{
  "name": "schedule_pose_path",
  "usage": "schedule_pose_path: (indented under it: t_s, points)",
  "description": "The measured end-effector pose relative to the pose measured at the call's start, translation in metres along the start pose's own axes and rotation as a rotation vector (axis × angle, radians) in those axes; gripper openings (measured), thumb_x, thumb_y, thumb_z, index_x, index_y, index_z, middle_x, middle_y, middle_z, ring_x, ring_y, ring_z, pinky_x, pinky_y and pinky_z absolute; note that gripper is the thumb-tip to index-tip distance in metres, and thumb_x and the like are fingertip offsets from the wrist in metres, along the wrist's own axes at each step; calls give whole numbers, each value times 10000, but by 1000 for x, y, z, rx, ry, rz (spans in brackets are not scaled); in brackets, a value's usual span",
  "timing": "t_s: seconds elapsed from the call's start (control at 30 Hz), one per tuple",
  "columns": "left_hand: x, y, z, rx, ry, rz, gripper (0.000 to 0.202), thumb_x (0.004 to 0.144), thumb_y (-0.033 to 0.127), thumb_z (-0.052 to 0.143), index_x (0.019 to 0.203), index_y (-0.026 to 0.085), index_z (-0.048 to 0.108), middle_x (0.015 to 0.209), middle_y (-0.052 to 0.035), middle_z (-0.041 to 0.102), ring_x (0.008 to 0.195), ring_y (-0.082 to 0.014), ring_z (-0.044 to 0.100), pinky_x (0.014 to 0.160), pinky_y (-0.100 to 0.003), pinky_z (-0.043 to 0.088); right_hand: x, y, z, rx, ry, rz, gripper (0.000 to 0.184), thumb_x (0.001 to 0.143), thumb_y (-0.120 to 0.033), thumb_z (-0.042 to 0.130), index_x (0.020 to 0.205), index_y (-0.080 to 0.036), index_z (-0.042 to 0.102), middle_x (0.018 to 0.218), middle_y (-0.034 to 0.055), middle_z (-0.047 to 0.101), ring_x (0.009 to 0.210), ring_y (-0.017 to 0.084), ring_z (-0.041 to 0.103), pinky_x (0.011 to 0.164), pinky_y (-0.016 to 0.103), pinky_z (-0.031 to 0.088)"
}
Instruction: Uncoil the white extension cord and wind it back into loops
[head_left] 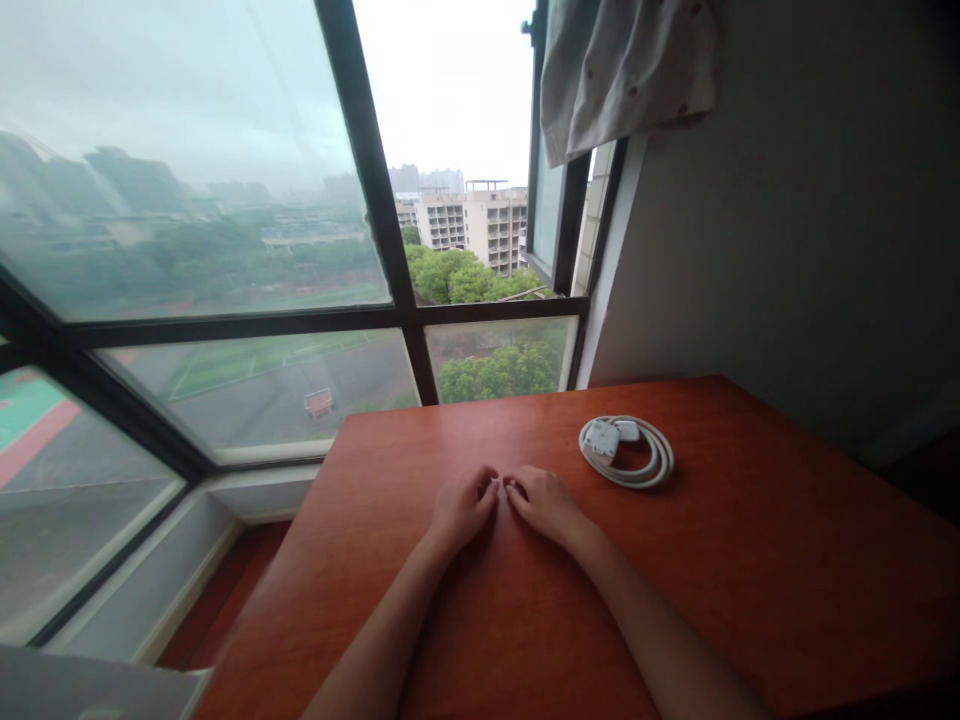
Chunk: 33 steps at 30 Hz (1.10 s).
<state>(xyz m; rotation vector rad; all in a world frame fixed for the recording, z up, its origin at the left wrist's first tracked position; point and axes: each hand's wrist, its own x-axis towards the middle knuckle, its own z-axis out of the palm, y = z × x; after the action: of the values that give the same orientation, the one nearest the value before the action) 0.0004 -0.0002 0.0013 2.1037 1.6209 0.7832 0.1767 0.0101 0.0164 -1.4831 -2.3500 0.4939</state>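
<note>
My left hand (463, 507) rests on the reddish-brown wooden table (525, 620), its fingers curled in loosely towards the palm and nothing visible in them. Close beside it, with a narrow gap between the fingertips, my right hand (543, 500) lies in the same curled pose and holds nothing that I can see. To the right of my right hand, apart from it, sits a coiled white extension cord (661, 470). A white block-shaped end (601, 440) and a smaller white plug-like end (627, 431) lie on the coil's upper part.
Dark-framed windows (411, 318) border the table's far and left sides, one pane swung open. A spotted light curtain (630, 80) hangs at upper right. A grey wall (795, 250) stands to the right. Left of the table, red-brown floor (225, 600) shows lower down.
</note>
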Motion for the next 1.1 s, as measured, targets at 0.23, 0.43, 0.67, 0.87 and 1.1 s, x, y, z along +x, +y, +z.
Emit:
schedule_pose_path:
  t_s: [0.23,0.43,0.67,0.87,1.1]
  points:
    - [0,-2,1,17,5,9,220,890,314,491,1005,219,653,927,-45,715,809,-176,647,713,-260,461,0,1,0,1,3,-14,274,932,-281,426,1045,-228,670,1028,60,711,946,189,637,788,253,411]
    - [0,-4,3,14,19,21,214,891,313,493,997,225,657,914,-42,713,805,-172,647,710,-255,457,0,2,2,6,20,-14,267,926,-287,433,1038,-228,669,1024,54,715,941,193,641,769,251,411]
    - [0,-3,2,26,17,27,213,893,306,489,998,220,654,921,-42,711,803,-170,643,706,-256,452,0,1,1,-2,12,-9,268,926,-282,435,1034,-222,673,1022,57,716,938,192,641,775,251,414]
    - [0,-1,1,30,4,8,218,892,314,490,1001,217,652,918,-44,714,800,-173,644,697,-257,446,0,2,3,2,19,-9,269,924,-294,435,1032,-227,672,1021,57,715,938,198,638,778,259,413]
    - [0,-1,0,19,7,15,229,896,321,483,1002,215,656,909,-43,714,788,-170,643,695,-258,448,0,2,3,10,19,-2,269,922,-293,435,1029,-228,674,1017,57,714,928,196,635,768,253,406]
